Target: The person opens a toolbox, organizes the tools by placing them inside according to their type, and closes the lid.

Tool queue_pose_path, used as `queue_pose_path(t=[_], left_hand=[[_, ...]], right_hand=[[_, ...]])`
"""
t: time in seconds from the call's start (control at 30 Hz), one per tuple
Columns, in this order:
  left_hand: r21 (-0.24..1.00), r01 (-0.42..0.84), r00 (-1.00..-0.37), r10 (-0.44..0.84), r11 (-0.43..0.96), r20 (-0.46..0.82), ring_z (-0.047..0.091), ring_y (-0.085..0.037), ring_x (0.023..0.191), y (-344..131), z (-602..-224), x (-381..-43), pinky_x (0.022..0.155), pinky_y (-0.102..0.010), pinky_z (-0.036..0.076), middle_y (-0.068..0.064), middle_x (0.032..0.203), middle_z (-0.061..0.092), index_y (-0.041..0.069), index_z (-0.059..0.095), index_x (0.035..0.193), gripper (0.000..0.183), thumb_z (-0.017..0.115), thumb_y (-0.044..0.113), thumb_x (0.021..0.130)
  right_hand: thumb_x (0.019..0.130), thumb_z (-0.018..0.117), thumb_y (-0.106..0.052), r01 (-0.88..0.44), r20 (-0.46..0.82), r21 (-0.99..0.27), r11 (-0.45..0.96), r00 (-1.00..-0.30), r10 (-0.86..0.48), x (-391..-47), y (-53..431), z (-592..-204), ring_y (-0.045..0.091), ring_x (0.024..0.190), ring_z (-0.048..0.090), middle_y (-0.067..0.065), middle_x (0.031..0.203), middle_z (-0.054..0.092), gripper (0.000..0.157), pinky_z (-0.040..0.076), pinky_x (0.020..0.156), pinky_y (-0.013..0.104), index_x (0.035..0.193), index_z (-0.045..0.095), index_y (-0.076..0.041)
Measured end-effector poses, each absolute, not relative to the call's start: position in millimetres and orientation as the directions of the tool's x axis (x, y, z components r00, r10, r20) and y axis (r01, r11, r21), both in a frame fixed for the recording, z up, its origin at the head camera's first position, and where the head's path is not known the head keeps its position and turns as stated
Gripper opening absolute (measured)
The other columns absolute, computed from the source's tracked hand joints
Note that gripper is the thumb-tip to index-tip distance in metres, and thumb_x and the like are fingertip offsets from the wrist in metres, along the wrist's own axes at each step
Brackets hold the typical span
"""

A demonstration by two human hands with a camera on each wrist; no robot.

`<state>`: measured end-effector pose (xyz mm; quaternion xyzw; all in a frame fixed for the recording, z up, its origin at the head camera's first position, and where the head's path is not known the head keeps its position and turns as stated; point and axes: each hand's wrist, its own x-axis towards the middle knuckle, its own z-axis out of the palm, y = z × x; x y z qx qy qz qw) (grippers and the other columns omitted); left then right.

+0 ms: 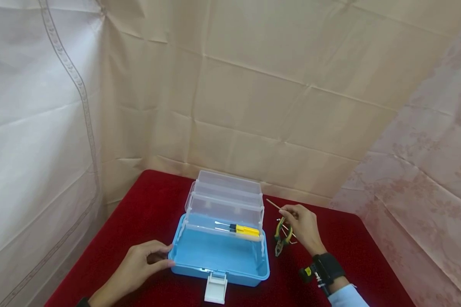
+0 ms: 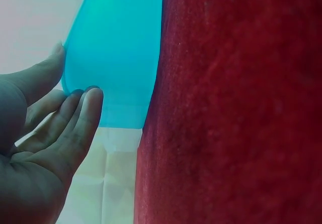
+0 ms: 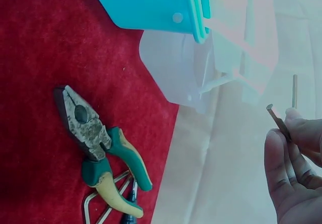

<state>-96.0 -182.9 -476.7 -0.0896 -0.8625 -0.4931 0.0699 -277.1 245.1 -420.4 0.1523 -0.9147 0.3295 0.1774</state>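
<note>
A light blue toolbox [image 1: 215,251] stands open, with clear tiered trays [image 1: 226,200] raised behind it. Its left side is held by my left hand [image 1: 144,262], thumb and fingertips at the rim and outer wall [image 2: 121,58]. Two screwdrivers, one a yellow-handled screwdriver [image 1: 247,230], lie in the lowest tray. Right of the box, my right hand [image 1: 301,224] pinches a thin metal hex key [image 1: 273,204] above the cloth; its short end [image 3: 276,117] sticks out past the fingertips. Below that hand lie combination pliers [image 3: 90,128] with green and yellow handles.
Bent metal hex keys [image 3: 103,215] and a slim dark-handled tool [image 3: 132,204] lie partly under the pliers. The white latch [image 1: 216,290] hangs down at the box front. Red cloth [image 1: 146,204] covers the table, with beige curtains [image 1: 253,106] behind.
</note>
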Motion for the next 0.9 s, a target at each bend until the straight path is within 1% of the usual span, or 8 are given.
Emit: queue_pose_path(t=[0.1,0.2,0.4,0.5,0.63,0.77,0.9], left_hand=[[0.835,0.221,-0.975,0.084,0.504,0.207,0.065,-0.005,0.080,-183.4,-477.2,-96.1,0.075,-0.024,0.055,0.000,0.102,0.069,0.010,0.072,0.115,0.049,0.076,0.044,0.080],[0.837,0.218,-0.975,0.085,0.502,0.203,0.065,-0.005,0.079,-184.0,-478.7,-96.3,0.075,-0.024,0.055,0.000,0.102,0.069,0.010,0.072,0.116,0.050,0.075,0.046,0.080],[0.841,0.226,-0.974,0.091,0.491,0.208,0.065,-0.005,0.080,-184.9,-480.7,-96.8,0.075,-0.024,0.055,0.000,0.102,0.069,0.010,0.072,0.117,0.051,0.075,0.046,0.081],[0.840,0.232,-0.972,0.093,0.491,0.215,0.065,-0.005,0.079,-184.9,-480.8,-97.3,0.075,-0.024,0.055,0.001,0.101,0.069,0.010,0.072,0.117,0.051,0.074,0.046,0.081],[0.838,0.229,-0.973,0.092,0.495,0.211,0.064,-0.005,0.079,-184.4,-480.4,-97.2,0.075,-0.024,0.055,0.000,0.101,0.069,0.010,0.072,0.116,0.050,0.075,0.045,0.081],[0.834,0.223,-0.974,0.089,0.505,0.207,0.065,-0.005,0.080,-183.8,-479.7,-96.0,0.075,-0.024,0.055,0.000,0.102,0.069,0.010,0.072,0.116,0.050,0.075,0.045,0.081],[0.833,0.224,-0.974,0.083,0.506,0.211,0.065,-0.004,0.080,-183.5,-478.9,-96.2,0.076,-0.025,0.055,0.000,0.102,0.069,0.011,0.072,0.116,0.051,0.075,0.047,0.080]], right_hand=[[0.094,0.066,-0.028,-0.388,0.415,-0.556,0.735,-0.896,-0.159,-277.2,241.5,-419.6,0.019,0.071,0.064,0.001,0.083,0.064,0.013,0.052,0.058,0.026,0.097,0.072,-0.016],[0.094,0.065,-0.029,-0.388,0.409,-0.553,0.737,-0.897,-0.166,-277.6,238.0,-420.9,0.017,0.070,0.062,0.002,0.084,0.065,0.015,0.051,0.058,0.026,0.098,0.072,-0.016],[0.094,0.066,-0.027,-0.438,0.448,-0.518,0.735,-0.871,-0.203,-279.9,228.2,-416.9,0.016,0.065,0.054,-0.001,0.078,0.062,0.012,0.047,0.053,0.025,0.098,0.073,-0.017],[0.094,0.066,-0.025,-0.470,0.462,-0.521,0.713,-0.857,-0.227,-282.9,223.7,-415.6,0.016,0.064,0.056,0.002,0.076,0.063,0.012,0.048,0.053,0.025,0.098,0.073,-0.017],[0.094,0.066,-0.025,-0.482,0.459,-0.530,0.697,-0.855,-0.243,-284.8,218.8,-416.1,0.016,0.065,0.058,0.003,0.077,0.064,0.012,0.052,0.057,0.024,0.098,0.073,-0.016],[0.093,0.068,-0.027,-0.462,0.441,-0.549,0.696,-0.868,-0.228,-286.0,214.8,-417.5,0.016,0.067,0.059,-0.002,0.080,0.062,0.012,0.053,0.060,0.023,0.097,0.074,-0.018],[0.093,0.067,-0.028,-0.465,0.437,-0.561,0.685,-0.869,-0.233,-287.4,210.6,-417.4,0.016,0.066,0.058,-0.001,0.081,0.063,0.012,0.053,0.059,0.023,0.098,0.074,-0.020]])
